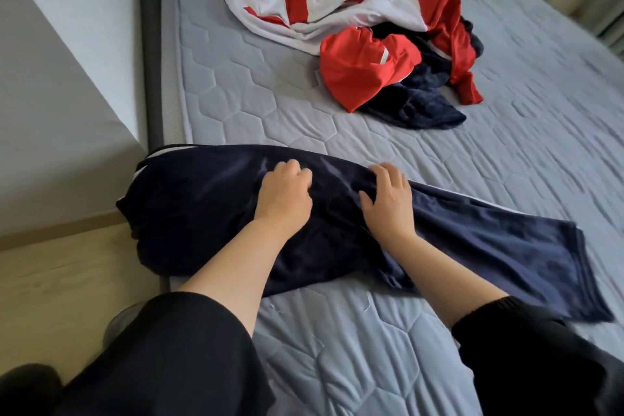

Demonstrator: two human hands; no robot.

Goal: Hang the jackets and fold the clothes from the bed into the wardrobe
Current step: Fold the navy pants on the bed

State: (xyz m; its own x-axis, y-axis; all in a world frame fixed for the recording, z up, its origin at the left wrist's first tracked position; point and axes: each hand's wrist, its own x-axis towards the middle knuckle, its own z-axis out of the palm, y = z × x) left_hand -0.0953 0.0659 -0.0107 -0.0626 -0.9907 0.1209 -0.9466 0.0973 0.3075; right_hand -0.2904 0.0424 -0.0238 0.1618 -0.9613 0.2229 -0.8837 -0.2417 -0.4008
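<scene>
Surface: we see a grey quilted mattress [371, 331].
Navy garment [209, 199]: lies flat across the near edge.
Left hand [285, 194]: curled fingers bunch the fabric.
Right hand [388, 201]: spread fingers press the garment.
Pile [364, 44]: red, white and navy clothes farther back.

Smooth navy trousers [202, 199] with a slight satin sheen lie on a matt grey quilted mattress [371, 365]; glossy red-and-white jerseys [364, 74] top a fuzzy dark towel [415, 111], beside pale wood-look flooring [67, 280].
</scene>
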